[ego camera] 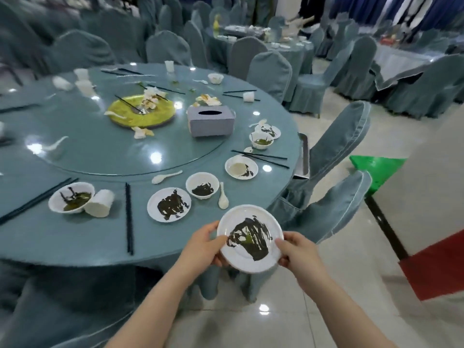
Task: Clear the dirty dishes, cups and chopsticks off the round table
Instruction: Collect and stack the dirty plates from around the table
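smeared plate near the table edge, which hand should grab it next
Left. The left hand is nearer the smeared plate, on its side; the right hand can hold the held plate.

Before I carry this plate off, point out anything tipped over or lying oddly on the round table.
A white cup lies on its side against a dirty bowl near the front left edge. Another cup lies tipped at the far right. Crumpled napkins are scattered around the yellow centre dish.
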### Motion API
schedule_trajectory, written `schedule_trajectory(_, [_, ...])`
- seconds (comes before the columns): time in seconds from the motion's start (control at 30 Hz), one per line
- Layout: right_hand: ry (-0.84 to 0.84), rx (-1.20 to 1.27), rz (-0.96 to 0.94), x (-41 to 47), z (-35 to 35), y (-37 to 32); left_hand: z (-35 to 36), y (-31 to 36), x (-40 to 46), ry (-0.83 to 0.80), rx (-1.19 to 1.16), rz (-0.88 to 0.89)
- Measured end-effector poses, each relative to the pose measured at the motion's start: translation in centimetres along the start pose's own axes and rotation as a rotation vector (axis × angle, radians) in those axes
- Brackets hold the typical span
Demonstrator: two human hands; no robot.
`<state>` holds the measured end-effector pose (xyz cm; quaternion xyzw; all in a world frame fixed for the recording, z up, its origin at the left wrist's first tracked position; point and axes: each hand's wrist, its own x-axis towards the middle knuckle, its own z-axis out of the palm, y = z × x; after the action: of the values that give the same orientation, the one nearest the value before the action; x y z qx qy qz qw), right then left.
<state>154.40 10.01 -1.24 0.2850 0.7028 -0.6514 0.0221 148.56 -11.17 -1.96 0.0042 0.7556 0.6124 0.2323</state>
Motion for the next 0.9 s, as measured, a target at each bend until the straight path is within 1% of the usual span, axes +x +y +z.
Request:
schedule_trajectory(0.03, [-0.051, -0.027, -0.005, 1.3, 0.9, -0.4, -0.8, -0.2, 0.2, 0.053, -0.030, -0.010])
schedule_trajectory(0.1, [-0.093, -0.030, -0.013, 2.7, 2.4, -1.0, -2.1, -0.4, 0.2, 0.104, -0.052, -0.033])
schedule_trajectory(0.2, [-0.235, -0.047, 0.032, 5.7, 6.5, -1.8, -5.0, -1.4, 0.7, 0.242, -0.091, -0.091])
schedule_trajectory(0.3, [-0.313, -0.077, 0.055, 8.7, 10.4, -3.1, -8.2, -2.7, 2.1, 0.379, -0.099, -0.142])
schedule_trajectory(0.37, [-0.315, -0.093, 0.061, 10.9, 12.1, -3.7, -10.1, -3.6, 3.6, 0.443, -0.121, -0.162])
schedule_trajectory(0.57, [-0.302, -0.175, 0.093, 16.7, 15.1, -4.7, -14.3, -6.8, 8.4, 0.557, -0.191, -0.226])
schedule_trajectory(0.7, [-0.267, -0.201, 0.117, 19.7, 15.5, -4.9, -15.4, -8.2, 11.1, 0.574, -0.231, -0.285])
schedule_trajectory(0.8, [-0.279, -0.240, 0.130, 21.2, 15.6, -5.1, -15.7, -9.5, 12.2, 0.580, -0.236, -0.309])
schedule_trajectory(0.9, [-0.283, -0.244, 0.123, 23.0, 15.9, -5.9, -15.8, -10.1, 13.1, 0.575, -0.170, -0.315])
